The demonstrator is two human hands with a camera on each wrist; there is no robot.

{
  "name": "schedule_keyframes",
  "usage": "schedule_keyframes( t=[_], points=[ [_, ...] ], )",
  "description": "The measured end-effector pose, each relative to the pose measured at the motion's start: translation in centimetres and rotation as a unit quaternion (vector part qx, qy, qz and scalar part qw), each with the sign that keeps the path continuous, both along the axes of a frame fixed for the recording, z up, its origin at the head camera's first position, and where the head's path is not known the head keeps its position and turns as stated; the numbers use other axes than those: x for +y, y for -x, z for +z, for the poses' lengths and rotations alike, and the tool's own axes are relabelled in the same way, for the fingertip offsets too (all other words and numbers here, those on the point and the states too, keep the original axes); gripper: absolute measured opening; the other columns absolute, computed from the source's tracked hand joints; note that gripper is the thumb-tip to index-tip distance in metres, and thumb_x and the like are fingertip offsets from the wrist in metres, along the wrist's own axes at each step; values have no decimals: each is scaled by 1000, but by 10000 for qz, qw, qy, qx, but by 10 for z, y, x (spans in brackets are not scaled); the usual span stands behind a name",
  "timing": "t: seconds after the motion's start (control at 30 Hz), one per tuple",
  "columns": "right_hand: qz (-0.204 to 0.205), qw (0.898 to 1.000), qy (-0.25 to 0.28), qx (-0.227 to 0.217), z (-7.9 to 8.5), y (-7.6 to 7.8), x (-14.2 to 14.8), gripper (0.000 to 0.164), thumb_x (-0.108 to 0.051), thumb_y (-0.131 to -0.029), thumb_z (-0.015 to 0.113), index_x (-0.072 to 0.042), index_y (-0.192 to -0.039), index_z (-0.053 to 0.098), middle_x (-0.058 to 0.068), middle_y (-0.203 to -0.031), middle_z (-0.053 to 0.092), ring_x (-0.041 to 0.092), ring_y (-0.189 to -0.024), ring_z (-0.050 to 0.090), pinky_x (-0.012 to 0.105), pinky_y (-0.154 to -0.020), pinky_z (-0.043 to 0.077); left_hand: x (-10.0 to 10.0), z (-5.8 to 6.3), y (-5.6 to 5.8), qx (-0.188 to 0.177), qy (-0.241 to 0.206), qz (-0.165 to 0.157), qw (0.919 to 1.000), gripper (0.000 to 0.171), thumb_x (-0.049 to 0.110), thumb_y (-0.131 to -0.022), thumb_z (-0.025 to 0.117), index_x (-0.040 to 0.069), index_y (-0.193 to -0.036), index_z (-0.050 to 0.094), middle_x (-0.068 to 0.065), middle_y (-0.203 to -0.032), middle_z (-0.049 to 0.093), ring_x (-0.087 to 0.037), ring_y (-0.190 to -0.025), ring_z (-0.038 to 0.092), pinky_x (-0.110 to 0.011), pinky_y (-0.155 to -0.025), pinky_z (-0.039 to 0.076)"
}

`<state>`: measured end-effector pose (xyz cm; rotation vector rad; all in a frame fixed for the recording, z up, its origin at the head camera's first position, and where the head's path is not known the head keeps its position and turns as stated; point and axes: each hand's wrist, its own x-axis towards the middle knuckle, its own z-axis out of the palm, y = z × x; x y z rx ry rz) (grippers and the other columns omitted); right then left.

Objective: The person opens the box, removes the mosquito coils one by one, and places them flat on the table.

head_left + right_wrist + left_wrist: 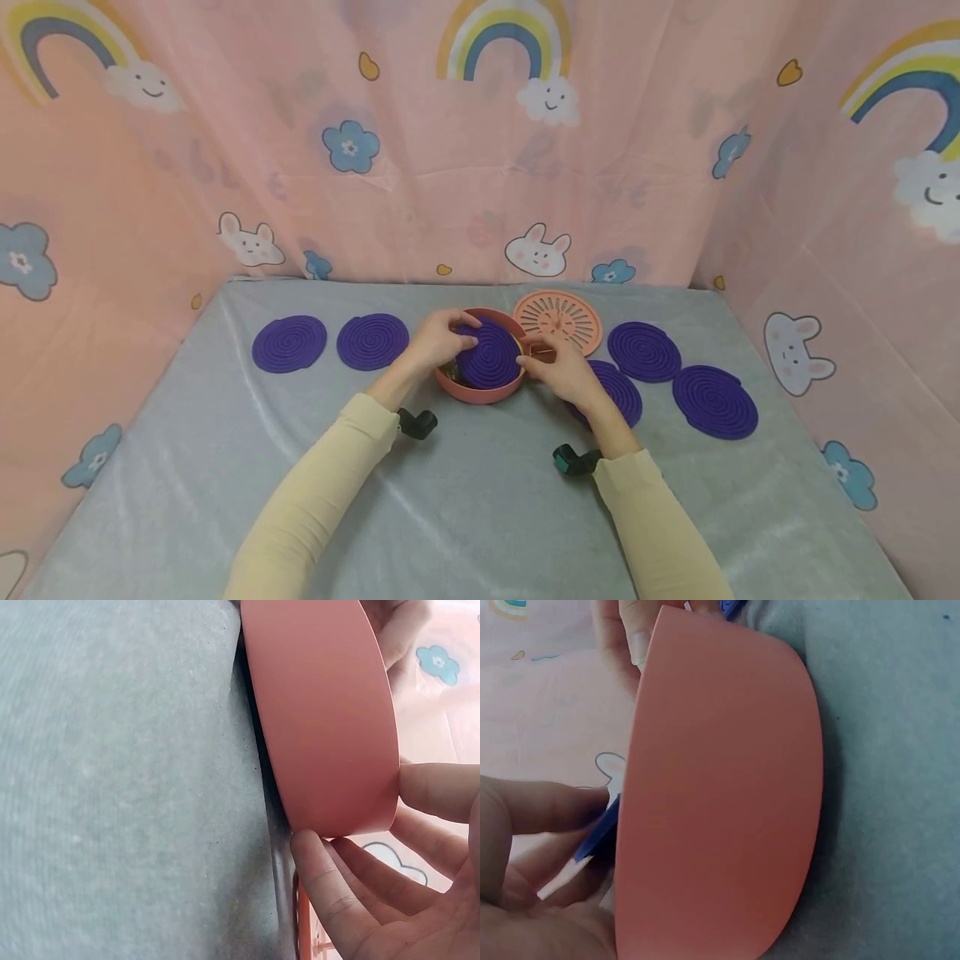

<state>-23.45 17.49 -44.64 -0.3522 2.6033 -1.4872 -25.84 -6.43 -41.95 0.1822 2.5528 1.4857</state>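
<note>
A round pink mosquito coil holder (480,395) stands on the table, its top uncovered. A purple mosquito coil (489,354) lies tilted over its opening. My left hand (441,340) pinches this coil at its left edge; in the left wrist view the coil's dark edge (600,832) shows between thumb and fingers, beside the holder's wall (720,787). On the opposite side, my right hand (558,367) holds the holder, with the thumb at the rim and fingertips (307,847) against the lower wall. Something yellow shows inside the rim, mostly hidden by the coil.
Behind the right hand lies the slotted pink lid (558,321). Two purple coils (289,343) lie to the left. To the right are three more coils (643,352), one partly under the right forearm. A patterned pink curtain (420,208) encloses the grey-covered table (480,500).
</note>
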Motion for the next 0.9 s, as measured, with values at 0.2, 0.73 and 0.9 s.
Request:
schedule_keyframes(
  t=[0.2, 0.73, 0.9],
  points=[
    [15, 10000, -51, 57, -1, 0, 0, 43, -26, -99, 69, -8, -137, 61, 18, -132, 60, 36, -122, 60, 53, -100, 49, 4, -1, -1, 145, 317, -325, 9989, 26, 13, -96, 70, 13, -122, 73, -10, -145, 57, -32, -132, 52, -50, -103, 47],
    [48, 9999, 94, 40, -2, 1, 2, 42, -23, -98, 69, -7, -137, 61, 18, -132, 60, 36, -120, 61, 52, -97, 51, -13, 17, -7, 789, 237, -373, 9959, 27, 10, -97, 67, 13, -124, 71, -9, -133, 63, -23, -95, 56, -33, -72, 48],
    [84, 9998, 137, 78, -3, 1, 2, 43, -22, -99, 69, -5, -137, 60, 19, -133, 58, 36, -120, 60, 51, -96, 52, -25, 28, -12, 902, 192, -282, 9953, 27, 12, -97, 67, 15, -123, 71, -8, -138, 61, -28, -118, 57, -46, -93, 51]
  ],
)
